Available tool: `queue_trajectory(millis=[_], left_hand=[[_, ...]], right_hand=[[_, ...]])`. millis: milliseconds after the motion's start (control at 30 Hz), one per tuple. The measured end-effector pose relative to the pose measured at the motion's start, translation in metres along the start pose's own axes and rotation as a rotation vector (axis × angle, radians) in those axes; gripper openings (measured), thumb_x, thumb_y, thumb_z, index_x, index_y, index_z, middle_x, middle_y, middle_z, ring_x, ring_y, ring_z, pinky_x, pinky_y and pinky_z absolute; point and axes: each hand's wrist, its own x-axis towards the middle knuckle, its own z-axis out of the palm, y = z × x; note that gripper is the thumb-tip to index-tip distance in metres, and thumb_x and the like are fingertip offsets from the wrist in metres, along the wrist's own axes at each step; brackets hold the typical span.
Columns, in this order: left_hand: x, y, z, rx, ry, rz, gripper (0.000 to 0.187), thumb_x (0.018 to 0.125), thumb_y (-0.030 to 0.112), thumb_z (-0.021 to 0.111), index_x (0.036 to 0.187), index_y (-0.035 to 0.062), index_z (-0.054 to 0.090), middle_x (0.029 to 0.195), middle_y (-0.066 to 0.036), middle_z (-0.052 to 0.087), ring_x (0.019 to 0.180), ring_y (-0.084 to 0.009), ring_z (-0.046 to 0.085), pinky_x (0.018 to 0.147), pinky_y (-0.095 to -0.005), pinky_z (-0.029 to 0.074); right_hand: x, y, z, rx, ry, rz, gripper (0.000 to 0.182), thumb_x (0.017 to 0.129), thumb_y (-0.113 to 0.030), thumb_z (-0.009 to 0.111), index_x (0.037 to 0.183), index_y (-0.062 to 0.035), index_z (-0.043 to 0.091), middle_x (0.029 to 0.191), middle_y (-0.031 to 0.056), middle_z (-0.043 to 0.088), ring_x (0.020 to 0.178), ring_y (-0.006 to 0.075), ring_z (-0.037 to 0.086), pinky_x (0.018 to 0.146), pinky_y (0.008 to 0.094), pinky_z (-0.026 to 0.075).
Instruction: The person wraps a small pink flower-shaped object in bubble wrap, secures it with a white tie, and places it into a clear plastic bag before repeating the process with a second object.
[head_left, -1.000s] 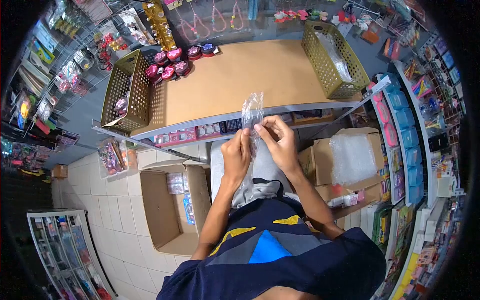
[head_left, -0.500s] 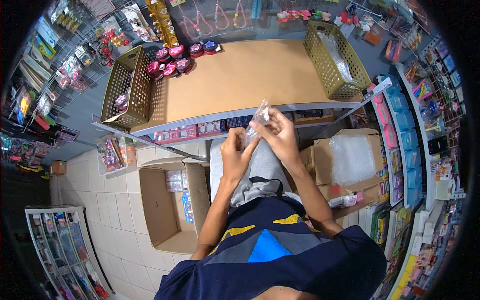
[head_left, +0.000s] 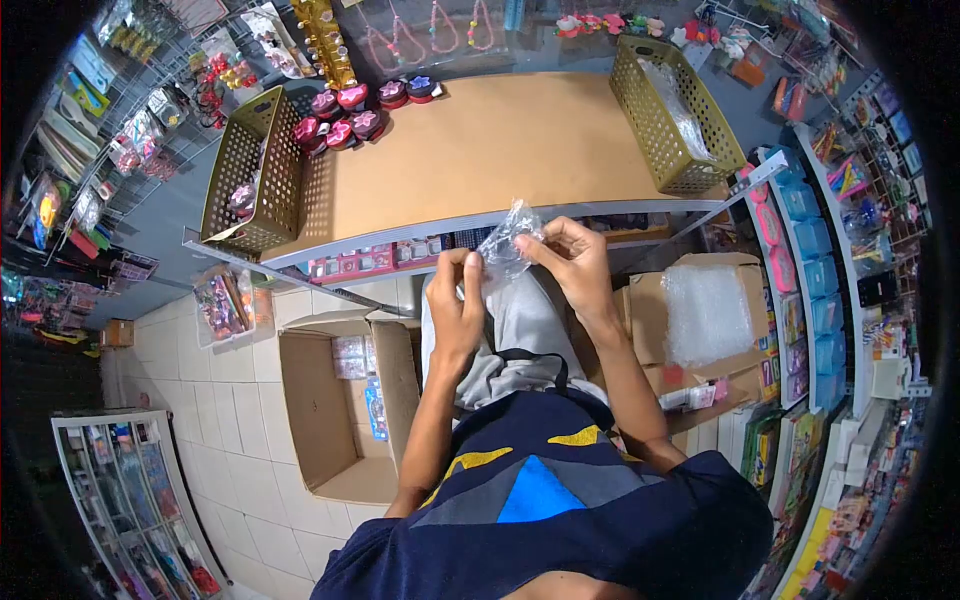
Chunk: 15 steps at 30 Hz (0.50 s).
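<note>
Over my lap, close to the shelf's front edge, a crinkled clear plastic bag (head_left: 508, 243) is stretched between my two hands. My left hand (head_left: 457, 300) pinches its left side with thumb and fingers. On the other side my right hand (head_left: 575, 268) grips the bag between thumb and curled fingers. Whether anything is inside the plastic I cannot make out. Beyond the hands lies the tan shelf board (head_left: 500, 150), with several pink, red and blue flower-topped round items (head_left: 340, 133) grouped at its back left.
Olive perforated baskets stand at the shelf's left (head_left: 255, 175) and right (head_left: 675, 120) ends. An open cardboard box (head_left: 320, 420) with small packs sits on the floor at left. Bubble wrap (head_left: 705, 315) lies on cardboard at right. Hanging goods line the walls.
My hands have moved apart a little, and the plastic bag is spread wider between them. My left hand has shifted slightly left.
</note>
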Motion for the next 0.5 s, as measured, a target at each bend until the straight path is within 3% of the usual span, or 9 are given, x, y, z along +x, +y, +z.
queue_trajectory(millis=[100,200,333,367,467,500], left_hand=[[0.006,-0.006,-0.003,-0.187,0.001,-0.033,0.015,0.098,0.013,0.056,0.101,-0.0022,0.058,0.087,-0.009,0.064,0.079,-0.0122,0.061,0.072,-0.0273,0.050],[0.015,0.005,0.001,-0.151,-0.072,0.012,0.017,0.095,0.012,0.061,0.105,-0.0026,0.059,0.091,-0.009,0.065,0.085,-0.0131,0.062,0.076,-0.0271,0.050],[0.021,0.004,-0.003,-0.335,-0.169,-0.103,0.017,0.093,0.009,0.066,0.106,-0.0001,0.061,0.095,-0.006,0.066,0.081,-0.0083,0.061,0.072,-0.0224,0.048],[0.021,-0.002,-0.003,-0.316,-0.141,-0.043,0.017,0.094,0.009,0.065,0.108,0.0013,0.061,0.093,-0.002,0.064,0.070,-0.0040,0.057,0.060,-0.0182,0.045],[0.016,0.004,-0.001,-0.423,-0.093,-0.139,0.021,0.094,0.009,0.064,0.113,0.0020,0.058,0.089,0.000,0.062,0.061,-0.0013,0.051,0.049,-0.0168,0.039],[0.013,0.004,-0.001,-0.477,-0.108,-0.177,0.026,0.095,0.009,0.063,0.119,0.0030,0.055,0.091,0.000,0.060,0.057,0.0001,0.047,0.042,-0.0170,0.032]], right_hand=[[0.000,0.009,-0.004,-0.024,-0.076,-0.011,0.009,0.086,-0.007,0.074,0.085,-0.0026,0.065,0.084,0.0001,0.067,0.079,0.0034,0.058,0.073,0.0212,0.047],[-0.003,-0.002,0.002,-0.006,-0.192,-0.005,0.008,0.089,-0.004,0.070,0.094,-0.0009,0.065,0.090,0.0011,0.067,0.085,0.0055,0.060,0.078,0.0217,0.048],[-0.003,-0.005,-0.001,-0.183,-0.276,-0.064,0.021,0.092,-0.006,0.065,0.111,0.0032,0.064,0.101,0.0048,0.068,0.093,0.0092,0.061,0.085,0.0257,0.049],[-0.004,-0.006,-0.002,-0.145,-0.256,-0.043,0.022,0.092,-0.006,0.065,0.112,0.0033,0.064,0.101,0.0053,0.068,0.093,0.0095,0.062,0.085,0.0260,0.049],[-0.005,-0.014,-0.002,-0.079,-0.241,-0.038,0.020,0.091,-0.003,0.066,0.110,0.0035,0.063,0.101,0.0064,0.068,0.094,0.0102,0.062,0.085,0.0265,0.050],[-0.003,-0.009,-0.005,-0.108,-0.254,-0.067,0.020,0.090,-0.002,0.066,0.109,0.0033,0.063,0.100,0.0064,0.067,0.095,0.0103,0.062,0.086,0.0265,0.050]])
